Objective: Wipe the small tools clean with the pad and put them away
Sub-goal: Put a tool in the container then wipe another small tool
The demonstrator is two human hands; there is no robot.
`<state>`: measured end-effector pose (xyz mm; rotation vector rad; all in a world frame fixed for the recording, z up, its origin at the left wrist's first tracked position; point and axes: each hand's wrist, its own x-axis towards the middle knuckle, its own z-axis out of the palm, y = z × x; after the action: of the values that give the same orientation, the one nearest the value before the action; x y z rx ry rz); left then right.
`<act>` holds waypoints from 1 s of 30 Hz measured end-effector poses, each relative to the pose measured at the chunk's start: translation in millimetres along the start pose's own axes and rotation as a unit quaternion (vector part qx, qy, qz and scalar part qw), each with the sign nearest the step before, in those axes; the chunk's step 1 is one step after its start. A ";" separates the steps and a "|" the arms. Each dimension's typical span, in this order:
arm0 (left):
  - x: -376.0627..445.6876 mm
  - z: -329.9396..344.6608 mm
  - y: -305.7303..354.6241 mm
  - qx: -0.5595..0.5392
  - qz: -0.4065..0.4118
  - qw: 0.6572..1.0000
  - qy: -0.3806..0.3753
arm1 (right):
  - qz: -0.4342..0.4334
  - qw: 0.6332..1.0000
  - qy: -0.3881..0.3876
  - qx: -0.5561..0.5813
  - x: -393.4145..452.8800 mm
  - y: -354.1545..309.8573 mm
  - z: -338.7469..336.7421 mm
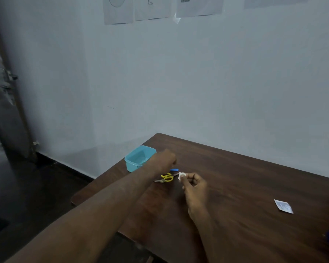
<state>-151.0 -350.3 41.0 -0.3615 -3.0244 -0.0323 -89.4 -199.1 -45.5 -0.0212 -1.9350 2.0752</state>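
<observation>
small white pad [181, 175] pinched by right hand [195, 188]; left hand [164, 160] fingers hidden; yellow-handled scissors [166, 177] unstowed, light blue plastic tub [140, 158] seemingly empty.

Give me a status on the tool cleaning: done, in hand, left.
Done: nothing stored; the blue tub looks empty. The torn sachet lies aside, so the pad is out. In hand: the right hand pinches the white pad; the left hand reaches over the tools, its grip hidden. Left: the yellow scissors and a small blue tool lie on the table, unstored.
</observation>
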 end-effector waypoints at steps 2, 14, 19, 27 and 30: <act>2.8 4.0 3.1 0.006 0.000 1.000 0.000 | 0.000 1.000 -0.003 0.000 1.1 1.9 1.1; 3.9 17.7 -5.9 -0.218 0.007 0.963 0.156 | 0.002 1.000 0.014 0.008 3.9 2.1 4.0; -45.2 17.3 33.7 -0.488 -0.002 0.812 0.320 | 0.049 0.995 0.038 0.075 -7.8 -5.5 -9.2; -114.1 30.0 113.4 -0.670 -0.094 0.690 0.257 | 0.104 0.992 0.061 0.043 -44.9 -29.4 -96.4; -135.4 29.9 133.9 -0.714 -0.067 0.659 0.229 | 0.079 0.995 0.061 -0.016 -65.5 -29.9 -138.1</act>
<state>8.9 -250.9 -0.6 -0.1241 -1.8227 -2.1129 9.0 -78.5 -41.5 -0.3108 -1.9485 2.0873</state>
